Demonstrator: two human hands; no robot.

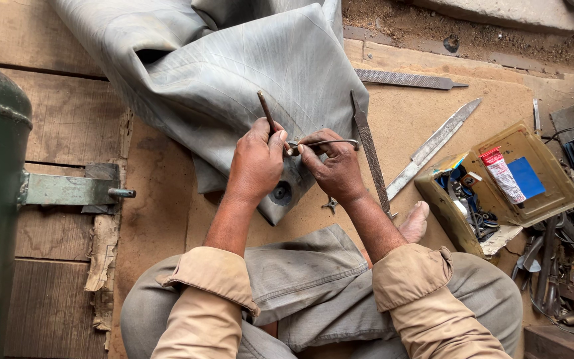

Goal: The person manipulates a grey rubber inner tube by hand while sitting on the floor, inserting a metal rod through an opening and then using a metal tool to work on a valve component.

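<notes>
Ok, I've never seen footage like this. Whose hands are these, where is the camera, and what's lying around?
There is one picture, from a camera on the person's head looking down at their lap. The left hand grips a thin brown stick-like tool. The right hand pinches a bent metal wire. Both work over a folded grey rubber tube on the wooden floor. Nearby lie a long file, a second file, a flat blade and an open box of small parts.

The single head-worn camera looks steeply down from close above onto the seated person's hands, lap and the wooden floor [68,119] directly ahead.
</notes>
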